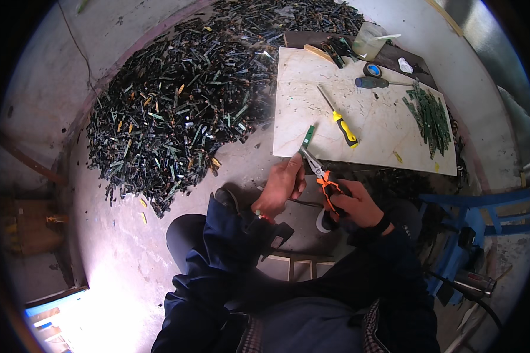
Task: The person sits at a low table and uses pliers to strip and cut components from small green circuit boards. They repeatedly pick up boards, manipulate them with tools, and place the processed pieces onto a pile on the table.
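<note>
My left hand (282,186) pinches the lower end of a narrow green strip (308,136), which looks like a piece of circuit board. In my right hand (360,206) is a pair of long-nose pliers (316,166) with orange and black handles. Their jaws point up and left, right beside my left fingertips and the strip's lower end. Whether the jaws touch the strip, I cannot tell. Just beyond lies a yellow and black screwdriver (345,129) on a pale board (294,88). More green strips (431,120) are bunched at the board's right side.
A large heap of dark strips (176,112) covers the floor at left and back. The board also bears a dark-handled screwdriver (372,83) and a tape roll (371,70); behind stands a clear plastic cup (368,42). Blue chair-like furniture (483,206) stands at right.
</note>
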{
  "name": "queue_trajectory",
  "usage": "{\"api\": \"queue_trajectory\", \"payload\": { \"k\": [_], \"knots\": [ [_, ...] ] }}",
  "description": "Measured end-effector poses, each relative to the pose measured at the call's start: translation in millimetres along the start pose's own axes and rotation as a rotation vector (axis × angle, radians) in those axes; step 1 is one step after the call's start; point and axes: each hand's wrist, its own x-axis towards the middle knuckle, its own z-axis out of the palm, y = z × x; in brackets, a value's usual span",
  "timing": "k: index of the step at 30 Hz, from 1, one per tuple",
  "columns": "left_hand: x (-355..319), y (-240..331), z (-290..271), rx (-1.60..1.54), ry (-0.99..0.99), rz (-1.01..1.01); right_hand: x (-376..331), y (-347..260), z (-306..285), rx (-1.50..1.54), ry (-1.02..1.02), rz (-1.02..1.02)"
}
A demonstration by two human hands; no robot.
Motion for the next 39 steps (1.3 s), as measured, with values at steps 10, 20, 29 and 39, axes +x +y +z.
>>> {"api": "queue_trajectory", "payload": {
  "k": [10,20,29,39],
  "knots": [
    [-1.7,-1.2,-0.6,0.038,-0.002,0.065,0.7,-2.2,3.2,-0.39,0.109,-0.11],
    [-5.3,16.0,5.2,-0.147,-0.21,0.001,-17.5,-10.6,-12.2,0.852,-0.198,0.123],
    [-5.8,12.6,-0.6,-0.124,-0.175,0.058,-9.0,-12.3,-8.2,0.334,-0.133,0.084],
    [-4.4,6.9,-1.4,0.058,0.019,0.13,1.4,-1.8,0.7,-0.342,0.138,-0.288]
  ]
}}
